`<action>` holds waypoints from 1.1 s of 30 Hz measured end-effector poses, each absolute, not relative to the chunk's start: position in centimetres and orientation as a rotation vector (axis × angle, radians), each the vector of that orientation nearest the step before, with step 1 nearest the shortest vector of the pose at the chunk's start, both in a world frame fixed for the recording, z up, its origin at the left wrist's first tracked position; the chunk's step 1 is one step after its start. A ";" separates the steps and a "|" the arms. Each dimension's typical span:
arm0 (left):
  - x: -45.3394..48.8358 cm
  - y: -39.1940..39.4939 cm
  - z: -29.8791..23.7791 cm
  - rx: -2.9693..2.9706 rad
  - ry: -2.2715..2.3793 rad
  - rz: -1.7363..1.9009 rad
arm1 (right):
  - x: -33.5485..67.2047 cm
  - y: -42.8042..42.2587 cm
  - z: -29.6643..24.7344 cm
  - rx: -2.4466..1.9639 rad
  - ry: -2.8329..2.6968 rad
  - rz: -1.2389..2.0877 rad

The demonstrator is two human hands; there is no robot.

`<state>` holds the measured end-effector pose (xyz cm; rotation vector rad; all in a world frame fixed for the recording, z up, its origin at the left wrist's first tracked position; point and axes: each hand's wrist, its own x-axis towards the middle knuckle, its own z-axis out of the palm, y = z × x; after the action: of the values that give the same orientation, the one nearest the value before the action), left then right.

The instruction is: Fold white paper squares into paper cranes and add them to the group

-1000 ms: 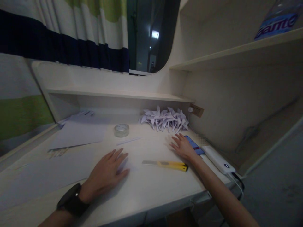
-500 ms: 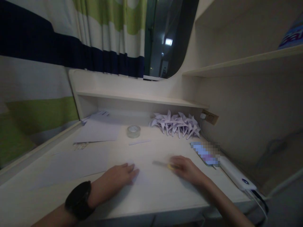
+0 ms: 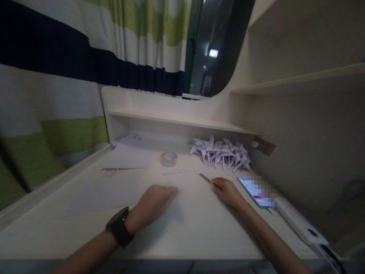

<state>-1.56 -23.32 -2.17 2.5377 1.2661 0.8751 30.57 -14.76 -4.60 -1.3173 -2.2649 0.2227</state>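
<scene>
My right hand (image 3: 228,191) is closed round a yellow utility knife (image 3: 207,179), whose blade sticks out up and to the left over the desk. My left hand (image 3: 154,203), with a black watch on the wrist, lies palm down near the middle of the white desk (image 3: 199,232), fingers together and blurred. It rests on or beside a small white paper that I can barely make out. A thin paper strip (image 3: 175,172) lies just beyond both hands.
A roll of clear tape (image 3: 168,159) and a pile of folded paper cranes (image 3: 221,152) sit at the back. White sheets (image 3: 108,192) lie at left. A phone (image 3: 255,187) and white power bank (image 3: 299,226) lie at right, under shelves.
My right hand left the phone, moved to the knife and picked it up; the blade now points away. My left hand stayed near the desk's middle. The view swung left.
</scene>
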 end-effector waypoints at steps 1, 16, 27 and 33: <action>-1.3 -22.6 -1.5 2.393 1.299 0.993 | 29.9 -14.6 -4.4 -1.312 -2.193 0.291; 1.1 -14.4 -5.3 0.873 0.769 1.386 | 18.7 -12.4 -6.4 -0.904 -1.251 1.600; 2.9 -15.8 -5.3 1.287 1.090 1.351 | 19.0 -14.1 -5.9 -1.203 -1.460 0.677; 3.8 -16.7 -5.4 1.539 0.885 1.224 | 18.4 -15.5 -5.8 -1.233 -1.684 0.318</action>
<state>3.85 -16.65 -5.43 1.5392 0.8846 1.2239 18.43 -15.53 -5.82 -1.2326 -1.6843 0.3182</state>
